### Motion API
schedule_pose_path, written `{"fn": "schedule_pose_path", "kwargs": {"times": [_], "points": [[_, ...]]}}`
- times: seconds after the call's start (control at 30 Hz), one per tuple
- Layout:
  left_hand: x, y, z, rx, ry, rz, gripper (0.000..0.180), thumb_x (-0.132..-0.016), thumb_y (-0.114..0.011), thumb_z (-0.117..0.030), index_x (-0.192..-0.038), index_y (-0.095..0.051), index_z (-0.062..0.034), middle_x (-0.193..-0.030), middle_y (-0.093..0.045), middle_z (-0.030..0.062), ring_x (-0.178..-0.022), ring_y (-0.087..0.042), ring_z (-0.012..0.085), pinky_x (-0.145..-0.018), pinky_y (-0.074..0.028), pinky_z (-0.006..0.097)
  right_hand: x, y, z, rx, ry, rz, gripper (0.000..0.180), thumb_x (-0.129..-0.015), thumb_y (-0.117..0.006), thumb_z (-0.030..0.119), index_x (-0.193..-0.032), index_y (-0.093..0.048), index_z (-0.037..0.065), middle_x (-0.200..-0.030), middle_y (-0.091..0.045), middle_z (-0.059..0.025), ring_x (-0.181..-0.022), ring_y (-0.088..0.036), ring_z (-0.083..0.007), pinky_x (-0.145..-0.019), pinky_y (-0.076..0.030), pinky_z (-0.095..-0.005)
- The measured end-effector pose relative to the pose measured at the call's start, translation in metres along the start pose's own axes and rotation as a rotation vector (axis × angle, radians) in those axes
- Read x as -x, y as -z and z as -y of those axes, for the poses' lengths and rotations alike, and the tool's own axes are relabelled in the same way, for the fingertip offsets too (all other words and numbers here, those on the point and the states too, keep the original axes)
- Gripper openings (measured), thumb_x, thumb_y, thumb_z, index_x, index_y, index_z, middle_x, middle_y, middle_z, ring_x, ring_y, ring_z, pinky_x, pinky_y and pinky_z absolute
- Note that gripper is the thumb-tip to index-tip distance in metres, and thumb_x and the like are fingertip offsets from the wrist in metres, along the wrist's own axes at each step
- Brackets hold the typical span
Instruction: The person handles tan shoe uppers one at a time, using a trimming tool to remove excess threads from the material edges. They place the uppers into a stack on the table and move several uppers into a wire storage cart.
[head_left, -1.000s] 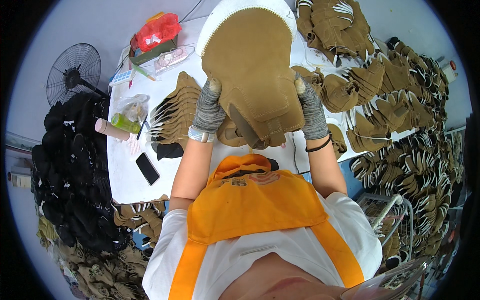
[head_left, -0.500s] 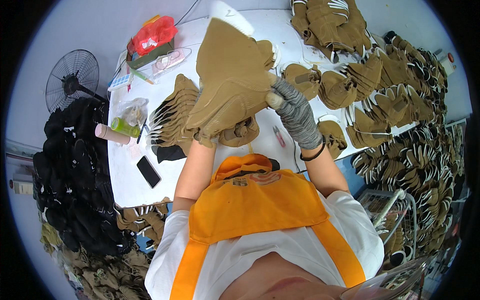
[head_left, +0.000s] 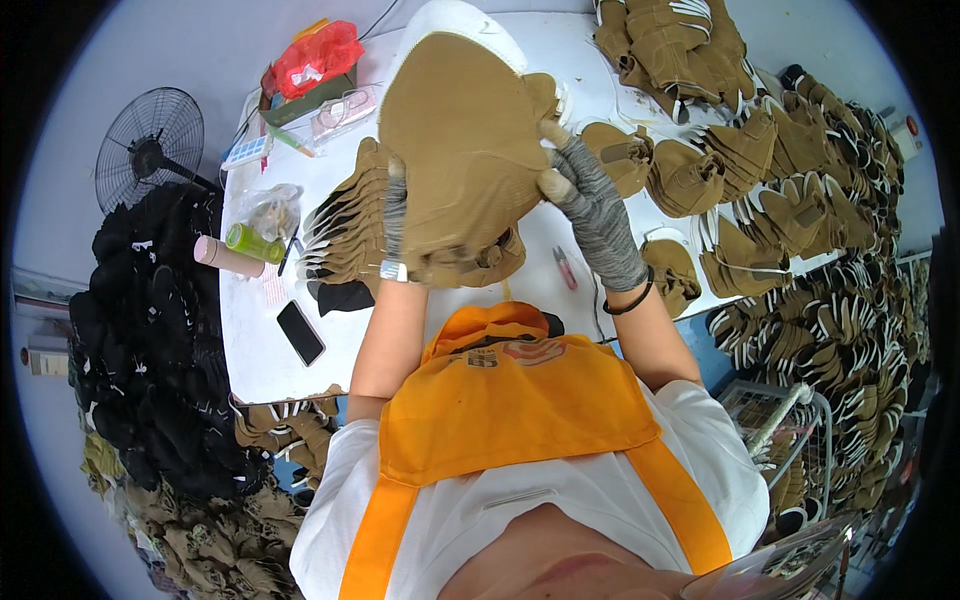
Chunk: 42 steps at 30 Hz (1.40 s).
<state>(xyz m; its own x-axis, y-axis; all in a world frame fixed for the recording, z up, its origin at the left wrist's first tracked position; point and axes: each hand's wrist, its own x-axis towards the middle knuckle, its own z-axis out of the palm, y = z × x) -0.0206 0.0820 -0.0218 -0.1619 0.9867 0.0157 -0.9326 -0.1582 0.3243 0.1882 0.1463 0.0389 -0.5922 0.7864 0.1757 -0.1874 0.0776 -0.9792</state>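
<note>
A brown shoe upper (head_left: 455, 140) with a white lining edge is raised above the table, its broad toe part pointing away from me. My left hand (head_left: 395, 215), in a grey knit glove, grips its left side; the upper hides most of those fingers. On the right side, my right hand (head_left: 592, 205), gloved in grey with bare fingertips, pinches the edge between thumb and fingers. Just left of the held piece lies a fanned stack of brown uppers (head_left: 345, 225). Beneath it another brown upper (head_left: 500, 260) shows in part.
Pink-handled snips (head_left: 565, 268) lie on the white table (head_left: 365, 345). A phone (head_left: 300, 333), a pink bottle (head_left: 228, 257), a green bottle (head_left: 255, 243) and a box with a red bag (head_left: 318, 62) are at left. More brown uppers (head_left: 735, 160) fill the right; a fan (head_left: 150, 155) stands left.
The held upper has turned and tilted, so its broad face and white edge show more. My left hand's gloved fingers have come into view beside it. The right hand keeps its grip.
</note>
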Motion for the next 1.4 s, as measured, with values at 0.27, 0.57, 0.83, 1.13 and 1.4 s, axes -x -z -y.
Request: {"fn": "schedule_pose_path", "kwargs": {"times": [0.27, 0.57, 0.83, 1.13, 1.4], "points": [[0.014, -0.01, -0.038, -1.213, -0.237, 0.084, 0.095, -0.071, -0.078, -0.054, -0.14, -0.038, -0.0024, -0.13, -0.052, 0.0123, -0.12, -0.05, 0.024, -0.103, -0.039, 0.035, -0.007, 0.009, -0.008, -0.055, 0.09, -0.024, 0.057, -0.084, -0.074, 0.025, -0.134, -0.051, 0.007, -0.118, -0.06, -0.0074, -0.11, -0.055, -0.015, -0.097, -0.044, -0.0284], [0.037, -0.051, 0.003, -0.784, -0.025, -0.034, 0.066, -0.077, -0.077, -0.026, -0.131, -0.048, -0.001, -0.121, -0.057, 0.0105, -0.109, -0.056, 0.0208, -0.094, -0.047, 0.033, -0.014, -0.005, -0.021, 0.526, 0.477, -0.047, 0.035, -0.085, -0.069, 0.016, -0.118, -0.063, 0.009, -0.118, -0.06, -0.0102, -0.11, -0.056, -0.0265, -0.097, -0.045, -0.0351], [0.037, -0.045, -0.008, -0.853, -0.161, -0.049, 0.066, -0.074, -0.076, -0.013, -0.132, -0.047, 0.0005, -0.12, -0.06, 0.0149, -0.107, -0.061, 0.0251, -0.092, -0.052, 0.037, -0.008, -0.005, 0.02, 1.116, 0.703, -0.11, 0.022, -0.078, -0.072, 0.021, -0.1, -0.073, 0.022, -0.097, -0.064, -0.0021, -0.09, -0.059, -0.0221, -0.088, -0.042, -0.0423], [0.035, -0.055, -0.013, -1.451, -0.281, 0.054, 0.042, -0.082, -0.075, -0.027, -0.112, -0.063, -0.0006, -0.095, -0.07, 0.011, -0.086, -0.065, 0.0187, -0.077, -0.051, 0.031, -0.018, 0.002, 0.037, 1.528, 0.764, 0.104, 0.016, -0.083, -0.066, 0.029, -0.092, -0.072, 0.017, -0.082, -0.062, -0.003, -0.083, -0.06, -0.0237, -0.086, -0.042, -0.0418], [0.033, -0.065, -0.014, -1.566, -0.28, 0.138, 0.039, -0.083, -0.074, -0.026, -0.111, -0.063, -0.0005, -0.099, -0.067, 0.0119, -0.088, -0.064, 0.0212, -0.079, -0.051, 0.033, -0.025, -0.002, 0.019, 1.583, 0.785, 0.188, 0.015, -0.083, -0.06, 0.02, -0.091, -0.07, 0.012, -0.093, -0.065, -0.0052, -0.091, -0.06, -0.0231, -0.088, -0.042, -0.0449]]}}
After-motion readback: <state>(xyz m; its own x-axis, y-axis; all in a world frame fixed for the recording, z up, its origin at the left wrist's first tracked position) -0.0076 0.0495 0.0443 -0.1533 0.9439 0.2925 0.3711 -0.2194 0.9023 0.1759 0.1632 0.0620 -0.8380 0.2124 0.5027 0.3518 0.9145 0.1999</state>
